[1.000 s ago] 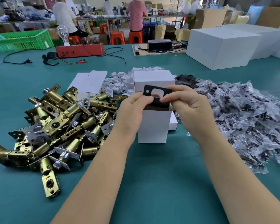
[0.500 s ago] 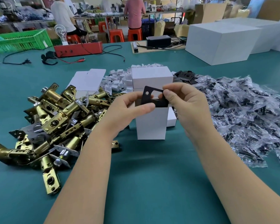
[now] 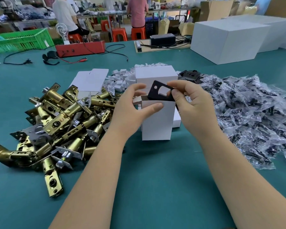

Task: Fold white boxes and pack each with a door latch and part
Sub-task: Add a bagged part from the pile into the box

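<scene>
Right hand pinches a black strike plate by its right end, plate tilted and partly down inside the open top of the upright white box standing on the green table. Left hand grips the box's upper left edge, thumb on the front face. Brass door latches piled left of the box, bagged parts piled right.

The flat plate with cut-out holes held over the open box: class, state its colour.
Black. The flat plate shows best in the head view, the only view.
</scene>
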`<state>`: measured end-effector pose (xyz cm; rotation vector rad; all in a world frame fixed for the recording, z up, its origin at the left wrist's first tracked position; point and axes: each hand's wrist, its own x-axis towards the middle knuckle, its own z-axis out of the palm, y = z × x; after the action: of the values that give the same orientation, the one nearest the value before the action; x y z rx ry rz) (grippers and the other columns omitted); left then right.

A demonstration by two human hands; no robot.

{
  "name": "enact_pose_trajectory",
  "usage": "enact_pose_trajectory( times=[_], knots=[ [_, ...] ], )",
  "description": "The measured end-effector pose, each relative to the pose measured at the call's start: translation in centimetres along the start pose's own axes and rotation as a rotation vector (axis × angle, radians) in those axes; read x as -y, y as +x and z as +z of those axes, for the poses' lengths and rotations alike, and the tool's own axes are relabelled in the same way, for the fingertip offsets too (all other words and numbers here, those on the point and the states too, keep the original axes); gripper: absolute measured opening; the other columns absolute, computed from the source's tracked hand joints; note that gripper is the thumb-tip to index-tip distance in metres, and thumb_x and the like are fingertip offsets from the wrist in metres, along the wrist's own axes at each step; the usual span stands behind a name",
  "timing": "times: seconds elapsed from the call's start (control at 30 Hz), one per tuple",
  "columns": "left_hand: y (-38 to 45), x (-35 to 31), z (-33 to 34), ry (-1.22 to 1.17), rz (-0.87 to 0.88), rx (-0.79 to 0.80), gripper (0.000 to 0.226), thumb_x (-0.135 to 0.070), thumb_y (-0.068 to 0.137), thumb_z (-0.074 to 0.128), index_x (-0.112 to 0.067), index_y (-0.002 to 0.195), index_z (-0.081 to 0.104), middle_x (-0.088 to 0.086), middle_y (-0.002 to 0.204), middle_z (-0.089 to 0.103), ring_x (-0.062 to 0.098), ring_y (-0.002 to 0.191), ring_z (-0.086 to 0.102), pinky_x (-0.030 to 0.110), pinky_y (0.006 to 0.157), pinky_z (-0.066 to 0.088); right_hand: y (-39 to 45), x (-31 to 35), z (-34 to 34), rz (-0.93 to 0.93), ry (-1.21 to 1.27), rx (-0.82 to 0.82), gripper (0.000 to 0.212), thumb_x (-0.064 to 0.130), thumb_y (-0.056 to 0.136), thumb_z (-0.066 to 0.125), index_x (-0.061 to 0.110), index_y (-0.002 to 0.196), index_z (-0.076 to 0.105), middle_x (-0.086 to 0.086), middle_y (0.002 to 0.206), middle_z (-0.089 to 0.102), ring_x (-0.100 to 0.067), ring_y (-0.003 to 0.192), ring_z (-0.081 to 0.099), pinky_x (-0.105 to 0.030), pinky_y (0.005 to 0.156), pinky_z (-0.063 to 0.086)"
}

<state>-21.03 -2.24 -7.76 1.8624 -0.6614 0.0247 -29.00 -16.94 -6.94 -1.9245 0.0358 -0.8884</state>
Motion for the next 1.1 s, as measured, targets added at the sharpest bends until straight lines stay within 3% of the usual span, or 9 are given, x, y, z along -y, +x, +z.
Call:
enact_pose_trajectory(
  times=[0.1,0.3,0.47,0.57,0.67,0.77,0.87,1.0,1.1],
  knots=[
    [-0.5,-0.2,1.8,0.121,0.055,-0.152,0.056,-0.046,0.080,0.075,-0.024,0.125,0.050,-0.010,0.118,0.052,0.003,0.106,0.050,0.010,0.086,0.037,0.2,-0.1,0.1,0.097,0.108,-0.057,0.032,0.005,0.095,0.052,0.035,0.097,0.062,0.011,0.090,0.068,-0.004,0.089,0.063,-0.022,0.082,0.050],
    [-1.8,-1.0,4.5,0.326,0.201,-0.274,0.030,-0.027,0.094,0.061,-0.006,0.116,0.058,0.013,0.120,0.047,0.025,0.113,0.045,0.021,0.092,0.030,0.3,-0.4,0.2,0.138,0.194,-0.151,0.030,0.003,0.094,0.053,0.032,0.096,0.061,0.000,0.098,0.069,-0.015,0.099,0.066,-0.033,0.091,0.052],
    [-1.4,-1.9,3.4,0.054,0.079,-0.271,0.010,-0.026,0.095,0.061,-0.026,0.084,0.061,0.002,0.108,0.052,0.006,0.101,0.046,0.018,0.088,0.035,0.6,-0.2,0.1,0.100,0.428,-0.214,0.027,-0.003,0.091,0.055,0.021,0.090,0.066,0.011,0.081,0.071,-0.005,0.078,0.067,-0.016,0.073,0.051],
    [-1.2,-2.1,2.9,0.002,0.068,-0.261,0.008,-0.032,0.092,0.064,-0.033,0.084,0.065,-0.003,0.110,0.056,0.010,0.112,0.048,0.025,0.097,0.037,0.7,0.2,-0.1,0.027,0.495,-0.212,0.026,-0.003,0.089,0.058,0.021,0.088,0.067,0.013,0.080,0.072,-0.006,0.082,0.068,-0.017,0.077,0.050],
    [-1.1,-2.2,2.7,0.006,0.121,-0.230,0.005,-0.034,0.090,0.064,-0.039,0.088,0.065,-0.001,0.114,0.056,0.021,0.117,0.048,0.033,0.099,0.040,0.5,0.5,0.1,-0.015,0.435,-0.154,0.026,-0.002,0.088,0.060,0.024,0.090,0.067,0.013,0.084,0.072,-0.006,0.087,0.067,-0.017,0.080,0.049],
    [-1.1,-2.6,2.5,-0.126,0.110,-0.277,0.010,-0.035,0.088,0.056,-0.044,0.088,0.060,0.000,0.112,0.059,0.022,0.112,0.052,0.021,0.091,0.044,0.0,0.6,0.1,0.033,0.322,-0.069,0.029,0.002,0.089,0.060,0.029,0.099,0.061,0.010,0.084,0.072,-0.007,0.084,0.068,-0.018,0.077,0.050],
    [-0.9,-2.6,2.3,-0.222,0.082,-0.290,0.014,-0.034,0.092,0.047,-0.035,0.096,0.060,0.007,0.112,0.063,0.026,0.110,0.055,0.041,0.097,0.046,-0.6,0.7,0.3,-0.016,0.042,0.003,0.034,0.014,0.088,0.063,0.037,0.111,0.053,0.018,0.087,0.066,0.006,0.085,0.060,-0.007,0.079,0.042],
    [-0.7,-1.8,1.8,0.120,0.371,-0.348,0.021,-0.013,0.099,0.042,-0.010,0.099,0.063,-0.001,0.093,0.060,0.028,0.090,0.056,0.045,0.083,0.045,-1.1,0.9,0.8,-0.073,-0.040,0.046,0.046,0.023,0.092,0.061,0.039,0.130,0.040,0.023,0.097,0.060,0.014,0.095,0.054,-0.002,0.085,0.036],
    [-0.6,-1.4,1.8,0.287,0.429,-0.284,0.022,-0.011,0.098,0.047,-0.002,0.101,0.067,0.008,0.093,0.064,0.031,0.088,0.054,0.038,0.081,0.041,-0.9,1.0,0.8,-0.164,-0.122,0.025,0.033,0.015,0.091,0.061,0.025,0.123,0.059,0.015,0.098,0.063,0.001,0.095,0.058,-0.015,0.088,0.043]
  ],
)
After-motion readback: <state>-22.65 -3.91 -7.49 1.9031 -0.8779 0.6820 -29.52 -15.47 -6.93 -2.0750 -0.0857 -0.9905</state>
